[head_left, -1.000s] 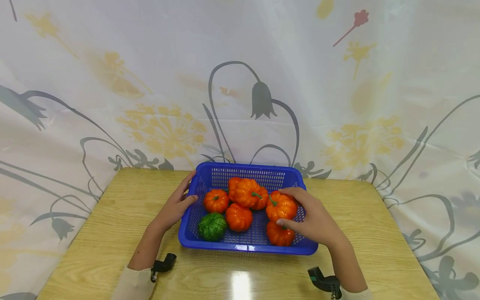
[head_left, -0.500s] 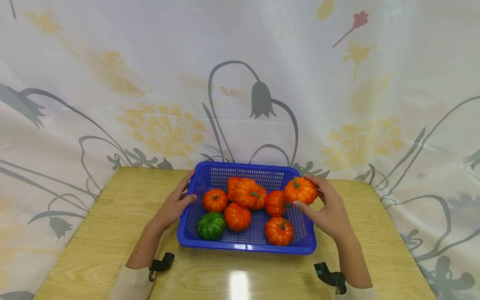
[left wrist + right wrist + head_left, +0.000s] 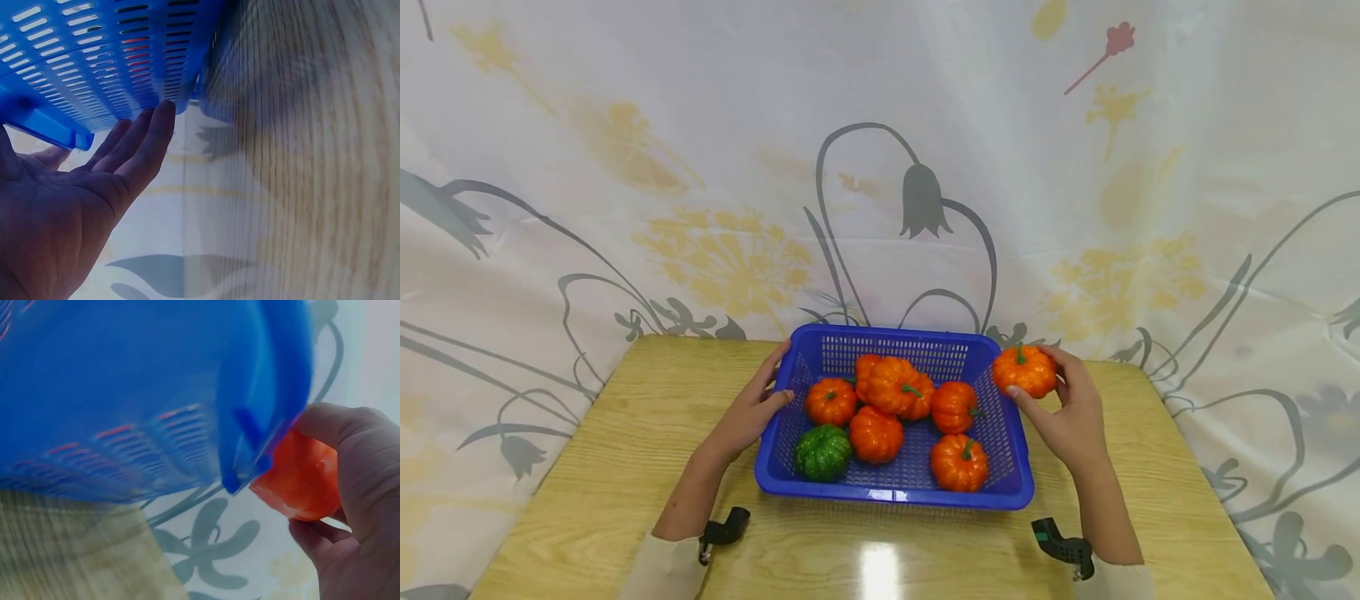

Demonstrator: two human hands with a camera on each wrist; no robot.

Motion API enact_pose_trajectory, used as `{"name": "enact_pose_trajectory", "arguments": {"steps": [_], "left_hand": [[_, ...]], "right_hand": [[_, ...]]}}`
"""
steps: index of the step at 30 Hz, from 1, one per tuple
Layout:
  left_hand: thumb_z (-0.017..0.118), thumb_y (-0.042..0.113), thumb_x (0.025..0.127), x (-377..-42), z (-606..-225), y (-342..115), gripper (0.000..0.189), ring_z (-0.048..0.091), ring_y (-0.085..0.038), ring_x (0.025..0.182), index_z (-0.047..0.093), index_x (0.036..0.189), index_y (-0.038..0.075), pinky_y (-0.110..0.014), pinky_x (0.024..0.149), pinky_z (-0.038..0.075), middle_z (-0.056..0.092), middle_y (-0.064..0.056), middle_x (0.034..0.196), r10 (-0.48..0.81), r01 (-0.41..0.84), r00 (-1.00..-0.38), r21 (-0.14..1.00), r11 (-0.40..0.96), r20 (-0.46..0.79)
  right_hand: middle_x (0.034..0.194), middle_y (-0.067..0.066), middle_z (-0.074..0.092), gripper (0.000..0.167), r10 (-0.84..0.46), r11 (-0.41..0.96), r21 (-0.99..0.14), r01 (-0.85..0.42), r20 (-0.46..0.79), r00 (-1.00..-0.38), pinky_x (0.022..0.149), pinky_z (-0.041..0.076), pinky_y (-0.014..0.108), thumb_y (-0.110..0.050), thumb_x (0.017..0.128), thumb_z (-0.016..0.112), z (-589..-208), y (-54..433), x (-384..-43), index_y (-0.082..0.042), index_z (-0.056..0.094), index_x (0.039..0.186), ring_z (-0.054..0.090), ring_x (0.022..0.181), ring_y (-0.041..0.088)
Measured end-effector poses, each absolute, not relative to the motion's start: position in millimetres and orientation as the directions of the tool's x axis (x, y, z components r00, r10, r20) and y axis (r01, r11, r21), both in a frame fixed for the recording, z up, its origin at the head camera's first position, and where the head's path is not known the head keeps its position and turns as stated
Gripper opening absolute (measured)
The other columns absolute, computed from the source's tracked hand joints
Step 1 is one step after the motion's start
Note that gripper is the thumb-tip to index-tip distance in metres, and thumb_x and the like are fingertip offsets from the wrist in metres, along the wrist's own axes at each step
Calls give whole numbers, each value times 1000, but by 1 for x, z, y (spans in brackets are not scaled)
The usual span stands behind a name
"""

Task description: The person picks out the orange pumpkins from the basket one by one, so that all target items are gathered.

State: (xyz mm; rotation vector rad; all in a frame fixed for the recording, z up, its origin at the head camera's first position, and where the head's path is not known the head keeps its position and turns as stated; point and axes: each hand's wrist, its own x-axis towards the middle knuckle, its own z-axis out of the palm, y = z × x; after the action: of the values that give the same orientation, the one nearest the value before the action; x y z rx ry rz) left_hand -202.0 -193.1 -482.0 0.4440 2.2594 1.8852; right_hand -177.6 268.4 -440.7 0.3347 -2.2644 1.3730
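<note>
In the head view, a blue plastic basket (image 3: 891,498) holds several small orange pumpkins (image 3: 876,435) and one green pumpkin (image 3: 822,453). My left hand (image 3: 751,414) grips the basket's left side, its thumb at the rim and its fingers along the outer wall. From the left wrist view, the left hand's fingers (image 3: 147,147) touch the slotted outside of the basket. Held between thumb and fingers of my right hand (image 3: 1072,414) is an orange pumpkin (image 3: 1025,372) with a green stem. It is at the right rim, and its lower part shows beyond the basket wall in the right wrist view.
A wooden table (image 3: 662,400) lies under the basket, with bare wood at both sides and in front. Behind it hangs a pale curtain (image 3: 880,167) printed with flowers. Each wrist wears a small black camera mount (image 3: 1063,548).
My right hand has lifted the orange pumpkin from the basket's right part and carried it up and right to the rim. Two pumpkins there have shifted. My left hand stays put.
</note>
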Motion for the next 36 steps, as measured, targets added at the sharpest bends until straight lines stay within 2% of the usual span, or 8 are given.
{"name": "enact_pose_trajectory", "arguments": {"steps": [13, 19, 24, 27, 32, 36], "left_hand": [[48, 12, 110, -202, -484, -194, 74, 39, -54, 146, 12, 173, 29, -53, 96, 57, 26, -29, 168, 333, 122, -941, 980, 154, 64], [48, 12, 110, -202, -485, -194, 74, 42, -54, 144, 12, 173, 28, -55, 95, 58, 28, -29, 167, 328, 117, -943, 981, 158, 59], [47, 11, 110, -202, -484, -193, 74, 41, -54, 145, 11, 173, 28, -54, 95, 58, 27, -28, 168, 330, 116, -942, 982, 150, 61], [47, 11, 110, -202, -484, -193, 75, 41, -54, 145, 11, 173, 27, -52, 95, 59, 26, -28, 168, 329, 113, -943, 983, 142, 61], [47, 11, 110, -203, -486, -194, 75, 40, -53, 146, 10, 173, 28, -51, 94, 59, 25, -27, 169, 326, 112, -943, 984, 138, 62], [48, 12, 110, -203, -486, -194, 76, 40, -52, 147, 11, 173, 31, -53, 95, 59, 26, -26, 169, 324, 105, -944, 984, 141, 55]], "right_hand": [[149, 16, 53, 70, 200, 376, -849, -371, 465, -862, 103, 44, 9, 10, 89, 78, -462, 281, -187, 3, 49, 152, 52, 130, 7], [154, 14, 51, 73, 286, 406, -872, -273, 405, -869, 102, 42, 8, 2, 91, 80, -476, 288, -192, -2, 47, 156, 49, 135, 19], [159, 13, 45, 75, 337, 366, -912, -186, 317, -887, 102, 44, 9, -4, 93, 80, -488, 291, -196, -5, 42, 159, 49, 133, 22], [161, 13, 43, 77, 351, 354, -926, -133, 263, -899, 109, 44, 18, -8, 94, 81, -495, 294, -197, -4, 41, 159, 49, 136, 28], [164, 14, 40, 81, 353, 359, -933, -34, 169, -920, 114, 43, 42, -16, 95, 81, -507, 297, -199, -7, 36, 162, 47, 143, 36], [162, 20, 40, 81, 343, 370, -929, -7, 143, -928, 112, 44, 45, -19, 96, 80, -518, 300, -202, -7, 34, 162, 50, 142, 43]]}}
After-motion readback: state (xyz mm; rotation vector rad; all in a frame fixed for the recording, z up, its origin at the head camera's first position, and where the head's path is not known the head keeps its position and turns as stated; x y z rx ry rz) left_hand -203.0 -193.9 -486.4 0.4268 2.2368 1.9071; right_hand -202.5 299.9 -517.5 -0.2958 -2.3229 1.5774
